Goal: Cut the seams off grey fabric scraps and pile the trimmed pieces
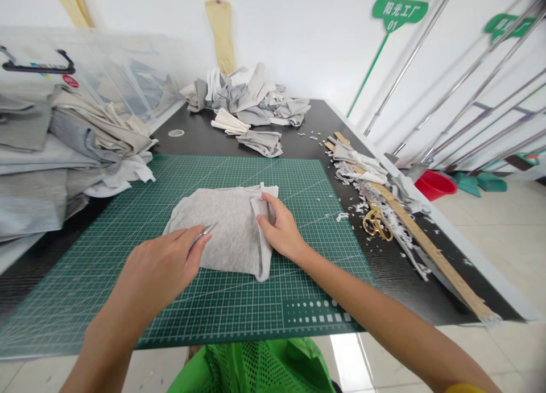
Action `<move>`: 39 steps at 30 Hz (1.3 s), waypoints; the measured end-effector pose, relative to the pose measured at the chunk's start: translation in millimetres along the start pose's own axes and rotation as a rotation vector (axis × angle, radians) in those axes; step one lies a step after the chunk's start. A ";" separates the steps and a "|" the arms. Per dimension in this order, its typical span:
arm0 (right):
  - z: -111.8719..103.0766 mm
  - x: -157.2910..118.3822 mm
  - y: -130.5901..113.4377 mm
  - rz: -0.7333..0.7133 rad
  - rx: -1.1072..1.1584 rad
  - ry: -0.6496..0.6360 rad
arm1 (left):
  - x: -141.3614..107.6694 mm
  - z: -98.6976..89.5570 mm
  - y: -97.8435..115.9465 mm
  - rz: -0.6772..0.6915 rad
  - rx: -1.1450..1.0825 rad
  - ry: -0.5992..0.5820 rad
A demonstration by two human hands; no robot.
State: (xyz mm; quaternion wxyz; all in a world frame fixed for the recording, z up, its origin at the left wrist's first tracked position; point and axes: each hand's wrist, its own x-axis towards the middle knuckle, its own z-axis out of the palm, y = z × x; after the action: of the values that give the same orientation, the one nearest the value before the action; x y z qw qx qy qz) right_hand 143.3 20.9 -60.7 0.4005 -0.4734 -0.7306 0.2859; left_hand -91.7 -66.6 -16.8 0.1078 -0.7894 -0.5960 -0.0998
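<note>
A light grey piece of fabric (230,228) lies on the green cutting mat (324,239), its right edge folded over. My left hand (170,262) is closed around a small metal tool (202,234), whose pointed tip shows above the fabric's left part; the rest of the tool is hidden by the fingers. At the fabric's right side, my right hand (279,228) pinches the folded edge between thumb and fingers.
Fabric stacks (38,177) fill the left side by a clear plastic bin (128,69). More cloth (256,100) is heaped at the back. Gold scissors (377,222), a wooden ruler (418,234) and scraps lie along the right edge.
</note>
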 end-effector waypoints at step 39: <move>-0.9 0.3 -1.9 0.016 0.009 -0.014 | 1.2 0.5 -4.1 -0.017 0.037 0.014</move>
State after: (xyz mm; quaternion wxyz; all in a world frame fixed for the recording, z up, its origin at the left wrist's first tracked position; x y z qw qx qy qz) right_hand 143.1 20.5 -58.7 0.3951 -0.4755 -0.7282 0.2957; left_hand -95.3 -64.2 -16.7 0.1257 -0.7816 -0.6036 -0.0949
